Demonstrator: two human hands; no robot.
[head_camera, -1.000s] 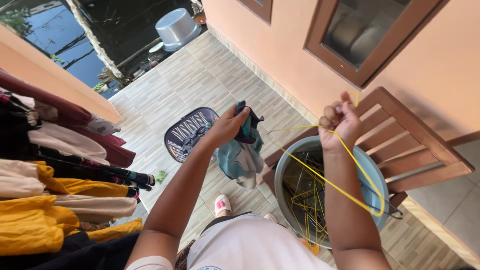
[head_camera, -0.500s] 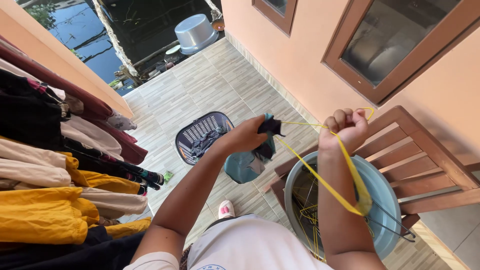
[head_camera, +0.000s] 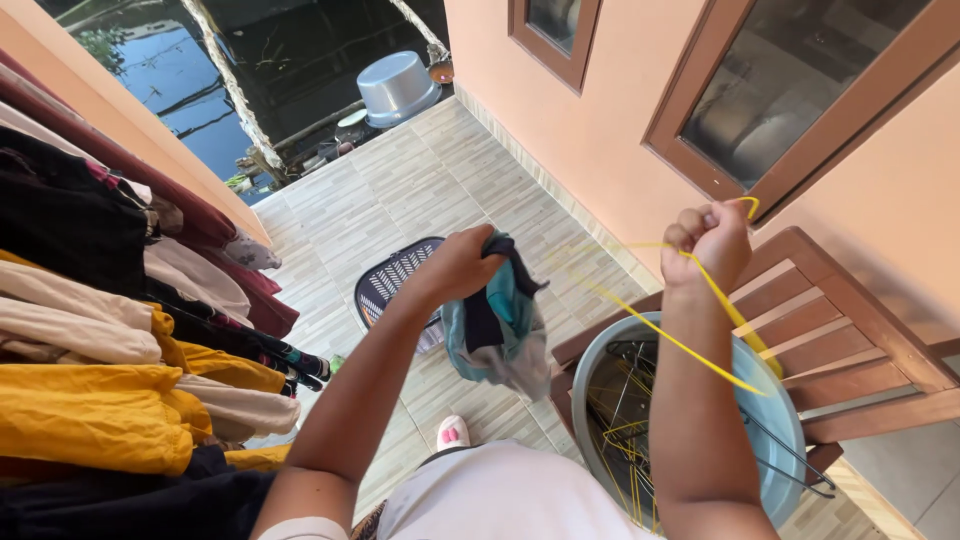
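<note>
Change: we see both hands higher than a moment ago — the left hand (head_camera: 462, 265) has lifted the bundled garment (head_camera: 497, 325) further clear of the basin, and the right hand (head_camera: 712, 240) has raised the yellow hanger (head_camera: 700, 345) with it.
Meaning: garment and hanger now sit at about the same height, close enough to be brought together, but still apart.
Left fingers: curled shut over the top of the garment, which hangs below them.
Right fingers: closed in a fist round the hanger's hook end — the wire loop trails down and outward from them.
Garment: teal and dark cloth with a pale grey part, crumpled in a bunch, not spread out.
Below the fingers: a grey basin (head_camera: 775, 400) of more hangers on a wooden bench (head_camera: 850, 330).
Beyond the left fingers: a dark laundry basket (head_camera: 395, 280) on the tiled floor (head_camera: 400, 190).
</note>
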